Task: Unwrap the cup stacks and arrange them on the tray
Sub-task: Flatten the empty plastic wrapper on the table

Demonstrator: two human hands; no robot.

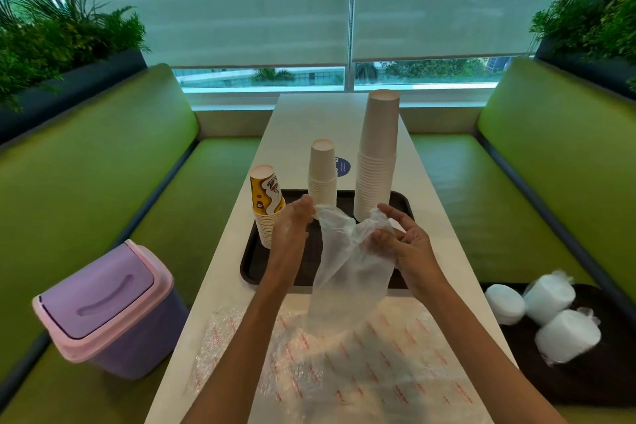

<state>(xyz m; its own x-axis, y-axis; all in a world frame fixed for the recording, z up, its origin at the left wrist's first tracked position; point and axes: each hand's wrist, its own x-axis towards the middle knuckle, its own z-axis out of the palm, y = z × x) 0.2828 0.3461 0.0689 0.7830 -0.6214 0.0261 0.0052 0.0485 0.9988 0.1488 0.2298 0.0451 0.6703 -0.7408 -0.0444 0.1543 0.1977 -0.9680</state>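
Observation:
Three upside-down cup stacks stand on the dark brown tray (251, 262): a yellow patterned stack (266, 206) at the left, a short white stack (322, 172) in the middle and a tall white stack (377, 155) at the right. Above the tray's front part, both my hands hold an empty clear plastic wrapper (347, 262) that hangs down. My left hand (292, 227) pinches its upper left edge. My right hand (406, 241) grips its upper right edge with curled fingers.
More clear wrapping with red print (344, 361) lies on the white table near me. A purple bin with a pink lid (106, 306) sits on the left green bench. On the right bench a second dark tray (585, 379) holds wrapped white lid stacks (550, 317).

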